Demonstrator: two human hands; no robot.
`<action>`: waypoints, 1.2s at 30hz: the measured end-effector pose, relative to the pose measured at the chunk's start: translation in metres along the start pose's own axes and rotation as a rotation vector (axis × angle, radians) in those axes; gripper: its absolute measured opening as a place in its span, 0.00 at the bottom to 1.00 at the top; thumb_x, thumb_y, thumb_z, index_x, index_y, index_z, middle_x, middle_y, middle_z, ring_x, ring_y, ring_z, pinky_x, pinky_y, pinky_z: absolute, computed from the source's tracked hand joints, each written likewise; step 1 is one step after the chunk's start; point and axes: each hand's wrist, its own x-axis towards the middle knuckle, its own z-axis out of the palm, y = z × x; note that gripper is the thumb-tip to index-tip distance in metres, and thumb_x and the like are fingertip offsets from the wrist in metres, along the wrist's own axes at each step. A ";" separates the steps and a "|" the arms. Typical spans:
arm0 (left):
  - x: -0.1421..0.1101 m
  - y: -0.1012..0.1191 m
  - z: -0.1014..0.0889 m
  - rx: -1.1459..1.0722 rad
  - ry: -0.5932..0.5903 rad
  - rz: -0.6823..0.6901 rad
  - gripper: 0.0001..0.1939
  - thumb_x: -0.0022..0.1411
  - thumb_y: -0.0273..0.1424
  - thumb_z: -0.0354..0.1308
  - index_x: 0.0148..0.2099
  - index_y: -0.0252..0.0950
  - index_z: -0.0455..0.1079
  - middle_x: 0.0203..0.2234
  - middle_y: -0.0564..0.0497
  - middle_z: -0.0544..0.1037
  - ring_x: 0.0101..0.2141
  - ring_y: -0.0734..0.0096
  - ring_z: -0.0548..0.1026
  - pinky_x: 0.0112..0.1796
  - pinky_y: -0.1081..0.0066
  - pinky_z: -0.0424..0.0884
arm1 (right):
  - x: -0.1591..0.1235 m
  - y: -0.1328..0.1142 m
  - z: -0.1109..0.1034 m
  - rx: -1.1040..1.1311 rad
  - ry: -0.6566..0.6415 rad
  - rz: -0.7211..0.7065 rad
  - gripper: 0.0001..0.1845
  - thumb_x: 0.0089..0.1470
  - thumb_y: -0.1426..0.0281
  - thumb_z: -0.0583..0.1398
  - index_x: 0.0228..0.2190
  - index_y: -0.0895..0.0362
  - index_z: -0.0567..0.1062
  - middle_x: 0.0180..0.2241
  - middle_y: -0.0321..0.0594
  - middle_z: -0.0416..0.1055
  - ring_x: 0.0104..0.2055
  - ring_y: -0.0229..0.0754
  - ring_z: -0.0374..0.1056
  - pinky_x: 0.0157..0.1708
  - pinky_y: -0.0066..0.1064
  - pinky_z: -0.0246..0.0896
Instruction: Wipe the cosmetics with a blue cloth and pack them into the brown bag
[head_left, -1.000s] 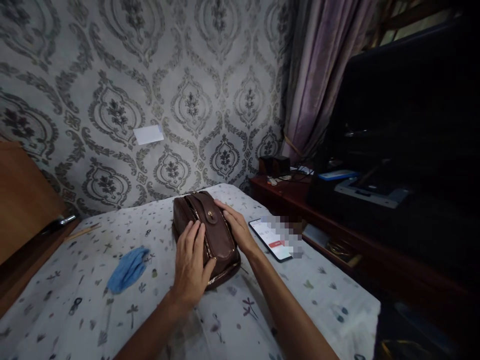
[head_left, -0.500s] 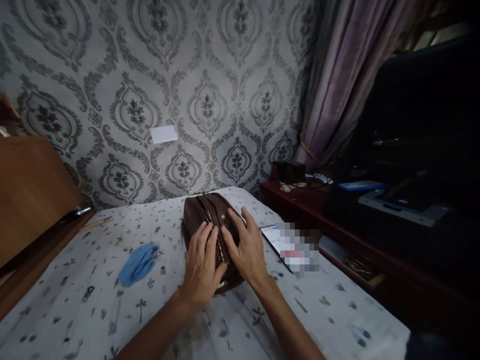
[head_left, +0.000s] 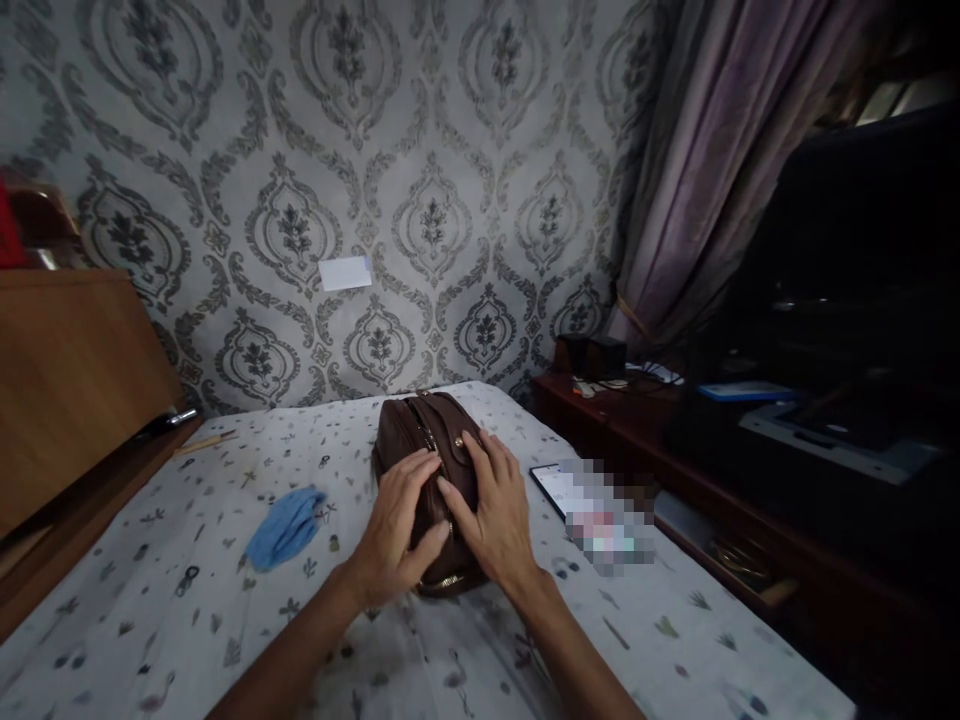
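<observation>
A brown leather-like bag (head_left: 399, 432) with a metal zipper along its top and a small gold snap lies on the patterned white sheet (head_left: 217, 630). My left hand (head_left: 394, 530) rests on the bag's left side and top, fingers stretched along the zipper and thumb apart. Across the zipper, my right hand (head_left: 495, 510) lies on the right side with its fingers spread near the snap. Both palms face down, and neither hand grips anything. Part of the bag's near half is hidden beneath them.
A crumpled blue cloth (head_left: 285, 528) lies to the left. Right of the bag is a phone (head_left: 551, 482), its screen partly blurred out. A wooden headboard-like panel (head_left: 75, 380) stands at left. A dark red desk (head_left: 551, 405) with an open drawer borders the right edge.
The view has shifted slightly, so everything sits a little further right. My left hand's fingers have bent and turned toward the zipper; the right hand's fingers have drawn closer together.
</observation>
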 end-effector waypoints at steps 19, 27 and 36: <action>0.057 -0.075 0.008 0.053 0.151 -0.211 0.18 0.73 0.34 0.43 0.49 0.35 0.74 0.48 0.42 0.79 0.53 0.59 0.72 0.58 0.51 0.67 | 0.000 -0.004 -0.002 0.038 -0.008 0.033 0.29 0.63 0.55 0.56 0.59 0.55 0.65 0.59 0.54 0.64 0.62 0.59 0.59 0.59 0.57 0.59; 0.056 -0.074 0.009 0.084 0.230 -0.257 0.17 0.73 0.36 0.44 0.56 0.36 0.67 0.54 0.41 0.73 0.57 0.62 0.69 0.60 0.54 0.64 | -0.001 -0.003 -0.001 0.041 -0.001 0.037 0.29 0.63 0.55 0.56 0.60 0.55 0.65 0.60 0.54 0.63 0.62 0.59 0.58 0.59 0.59 0.58; 0.070 -0.091 0.006 0.113 0.106 -0.205 0.17 0.73 0.37 0.43 0.49 0.36 0.72 0.49 0.42 0.77 0.54 0.59 0.70 0.58 0.53 0.64 | 0.001 -0.005 -0.003 0.051 0.015 0.025 0.28 0.63 0.55 0.55 0.59 0.56 0.66 0.58 0.54 0.65 0.61 0.58 0.60 0.59 0.57 0.59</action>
